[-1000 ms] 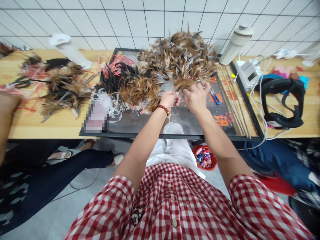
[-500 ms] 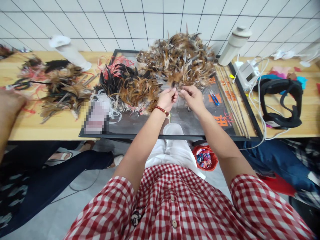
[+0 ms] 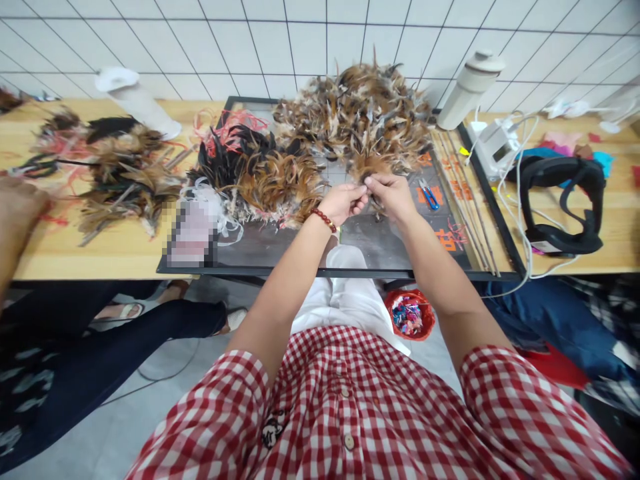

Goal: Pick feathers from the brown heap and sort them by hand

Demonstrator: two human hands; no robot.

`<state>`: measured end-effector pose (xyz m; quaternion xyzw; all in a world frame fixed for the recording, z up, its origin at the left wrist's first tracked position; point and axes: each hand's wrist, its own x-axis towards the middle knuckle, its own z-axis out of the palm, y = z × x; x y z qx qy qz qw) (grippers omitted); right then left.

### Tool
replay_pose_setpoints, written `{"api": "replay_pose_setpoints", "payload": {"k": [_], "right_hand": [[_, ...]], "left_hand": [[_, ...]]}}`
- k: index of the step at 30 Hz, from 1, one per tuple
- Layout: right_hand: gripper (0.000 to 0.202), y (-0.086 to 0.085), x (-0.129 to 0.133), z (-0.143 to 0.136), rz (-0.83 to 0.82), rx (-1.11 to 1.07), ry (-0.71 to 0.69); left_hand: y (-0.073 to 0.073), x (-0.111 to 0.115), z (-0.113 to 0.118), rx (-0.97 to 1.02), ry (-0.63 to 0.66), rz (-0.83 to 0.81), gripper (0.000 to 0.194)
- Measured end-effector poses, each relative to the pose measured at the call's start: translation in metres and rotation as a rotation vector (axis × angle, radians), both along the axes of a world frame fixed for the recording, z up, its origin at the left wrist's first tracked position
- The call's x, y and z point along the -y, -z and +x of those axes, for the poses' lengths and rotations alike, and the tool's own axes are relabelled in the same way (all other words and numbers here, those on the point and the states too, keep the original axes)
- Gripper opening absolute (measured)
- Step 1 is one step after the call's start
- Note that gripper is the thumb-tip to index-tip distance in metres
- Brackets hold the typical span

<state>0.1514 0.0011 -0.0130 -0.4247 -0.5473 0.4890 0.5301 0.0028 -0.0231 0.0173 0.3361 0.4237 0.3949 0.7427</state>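
Note:
My left hand [image 3: 345,203] and my right hand [image 3: 394,197] meet over the dark board [image 3: 367,250], fingertips pinched together. A small tuft of brown feathers [image 3: 370,167] fans out from between them, its base hidden by my fingers. Behind it lies a big heap of brown and grey feathers [image 3: 345,113]. Left of my hands is a row of ginger feather bunches [image 3: 275,183], with black feathers [image 3: 235,157] beside it. Blue-handled thread snips [image 3: 429,195] rest on the board, right of my right hand.
Thin sticks [image 3: 465,200] lie along the board's right side. A white bottle [image 3: 470,90], a charger [image 3: 496,148] with cables and a black headset [image 3: 565,207] stand farther right. At left are more feathers [image 3: 130,170] and another person's hand [image 3: 23,207]. A red basket [image 3: 425,327] sits below.
My hands have shifted slightly right and come together, fingertips now meeting. The brown tuft between them shows more clearly. The other person's hand at far left has moved a little left.

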Motion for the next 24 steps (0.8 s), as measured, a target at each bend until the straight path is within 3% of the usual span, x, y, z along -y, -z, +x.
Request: {"api": "replay_pose_setpoints", "payload": {"k": [5, 9, 13, 15, 18, 24], "right_hand": [[0.064, -0.007, 0.003, 0.007, -0.267, -0.084, -0.285], [0.061, -0.007, 0.000, 0.009, -0.229, -0.130, -0.210], [0.062, 0.000, -0.008, 0.004, -0.141, -0.200, 0.039], [0.062, 0.004, -0.010, -0.001, -0.118, -0.239, 0.114], [0.059, 0.006, -0.009, -0.008, -0.060, -0.291, 0.152], [0.048, 0.003, 0.003, -0.021, -0.060, -0.217, 0.127]], "left_hand": [[-0.004, 0.001, -0.003, -0.035, 0.159, -0.085, 0.033], [-0.001, 0.000, -0.003, -0.027, 0.169, -0.060, 0.027], [0.009, 0.000, 0.004, 0.015, 0.031, 0.126, 0.011], [0.013, 0.000, 0.009, 0.035, -0.069, 0.203, 0.016], [0.016, -0.001, 0.016, 0.033, -0.216, 0.239, 0.014], [0.013, -0.005, 0.015, 0.042, -0.392, 0.106, 0.015]]}}
